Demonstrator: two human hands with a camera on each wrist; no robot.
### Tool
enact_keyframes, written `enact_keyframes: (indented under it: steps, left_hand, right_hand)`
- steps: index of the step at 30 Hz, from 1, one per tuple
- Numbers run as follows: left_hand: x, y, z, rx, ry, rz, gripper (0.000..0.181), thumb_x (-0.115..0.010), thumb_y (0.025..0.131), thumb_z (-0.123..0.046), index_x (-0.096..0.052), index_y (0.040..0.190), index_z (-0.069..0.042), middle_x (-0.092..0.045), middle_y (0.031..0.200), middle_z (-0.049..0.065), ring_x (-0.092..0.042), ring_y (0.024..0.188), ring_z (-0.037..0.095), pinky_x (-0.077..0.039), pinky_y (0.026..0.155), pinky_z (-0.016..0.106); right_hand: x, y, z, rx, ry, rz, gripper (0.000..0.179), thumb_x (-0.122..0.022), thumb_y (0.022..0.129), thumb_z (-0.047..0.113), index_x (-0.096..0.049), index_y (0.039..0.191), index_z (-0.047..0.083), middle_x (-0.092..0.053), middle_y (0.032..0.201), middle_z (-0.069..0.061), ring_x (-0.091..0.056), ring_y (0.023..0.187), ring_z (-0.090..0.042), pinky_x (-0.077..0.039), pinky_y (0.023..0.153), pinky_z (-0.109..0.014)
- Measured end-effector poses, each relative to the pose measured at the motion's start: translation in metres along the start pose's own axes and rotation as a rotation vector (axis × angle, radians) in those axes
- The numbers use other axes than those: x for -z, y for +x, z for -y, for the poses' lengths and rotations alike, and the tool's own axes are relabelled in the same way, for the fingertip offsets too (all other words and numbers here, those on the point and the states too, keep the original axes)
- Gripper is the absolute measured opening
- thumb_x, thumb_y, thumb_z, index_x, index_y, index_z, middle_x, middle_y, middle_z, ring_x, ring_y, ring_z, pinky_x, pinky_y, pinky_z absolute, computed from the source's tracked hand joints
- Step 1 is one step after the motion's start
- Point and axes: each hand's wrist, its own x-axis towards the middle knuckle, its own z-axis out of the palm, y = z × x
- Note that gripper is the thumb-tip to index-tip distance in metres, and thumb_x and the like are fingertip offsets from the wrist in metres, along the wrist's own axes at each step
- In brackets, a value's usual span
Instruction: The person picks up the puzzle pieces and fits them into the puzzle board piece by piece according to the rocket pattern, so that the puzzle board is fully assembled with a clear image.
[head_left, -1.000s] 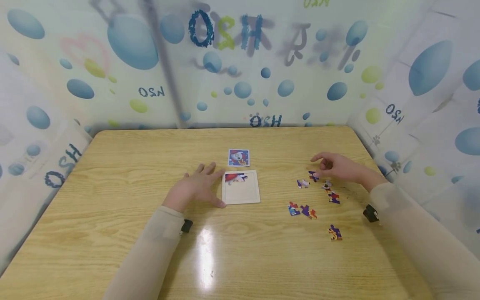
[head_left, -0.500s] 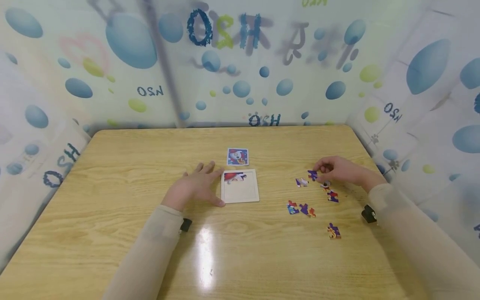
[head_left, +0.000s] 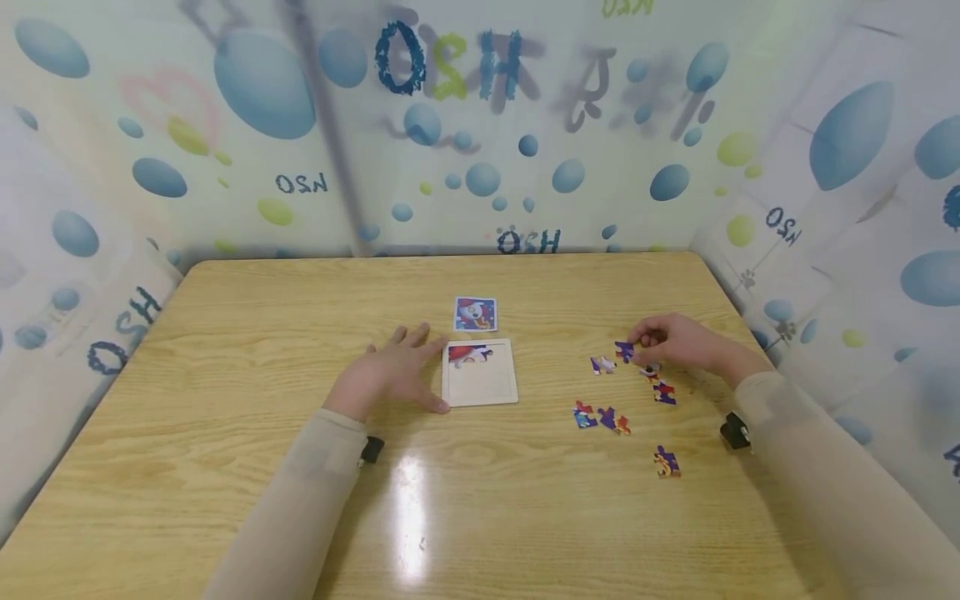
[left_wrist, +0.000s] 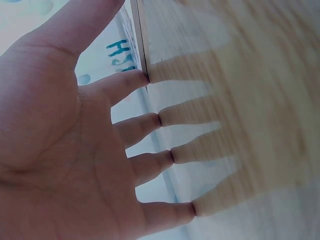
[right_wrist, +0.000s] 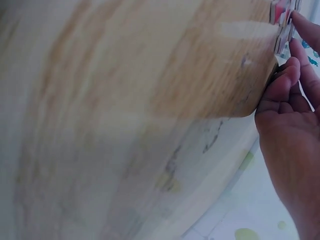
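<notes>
My left hand (head_left: 393, 372) rests on the table with its fingers spread, thumb and index finger against the left edge of a white puzzle tray (head_left: 480, 387). In the left wrist view, fingertips of the left hand (left_wrist: 95, 145) touch the tabletop. A joined strip of puzzle (head_left: 470, 354) fills the tray's upper left. To the right, my right hand (head_left: 678, 342) pinches a purple puzzle piece (head_left: 624, 352) at its right side; the piece lies at table level. The right wrist view shows the right hand (right_wrist: 290, 115) with thumb and index finger at some pieces, partly cut off.
A picture card (head_left: 476, 314) lies behind the tray. Around the right hand are a white-and-purple piece (head_left: 602, 365), a red-and-purple piece (head_left: 663, 392), a blue-and-red piece (head_left: 584, 415), a purple-and-orange piece (head_left: 613, 421) and a yellow-and-purple piece (head_left: 666, 462). Patterned curtains (head_left: 480, 179) stand behind the table.
My right hand has come down slightly, and its raised index finger has closed with the thumb on the purple puzzle piece. The left hand and tray stay in place.
</notes>
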Motion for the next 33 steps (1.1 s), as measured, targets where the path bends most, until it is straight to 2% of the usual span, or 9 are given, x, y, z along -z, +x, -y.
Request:
enact_keyframes:
  steps: [33]
  left_hand:
    - [0.0000,0.0013,0.0015,0.006,-0.006,0.006,0.116,-0.082,0.073,-0.064,-0.019,0.164,-0.028,-0.001,0.171,0.011,0.006,0.154,0.044,-0.001,0.112,0.079]
  right_hand:
    - [0.0005,0.0038,-0.0006,-0.029,-0.025,-0.025,0.040,-0.079,0.088,0.039,-0.070,0.114,0.010,-0.062,0.100,-0.006,-0.053,0.092,-0.023,-0.046,0.079,-0.034]
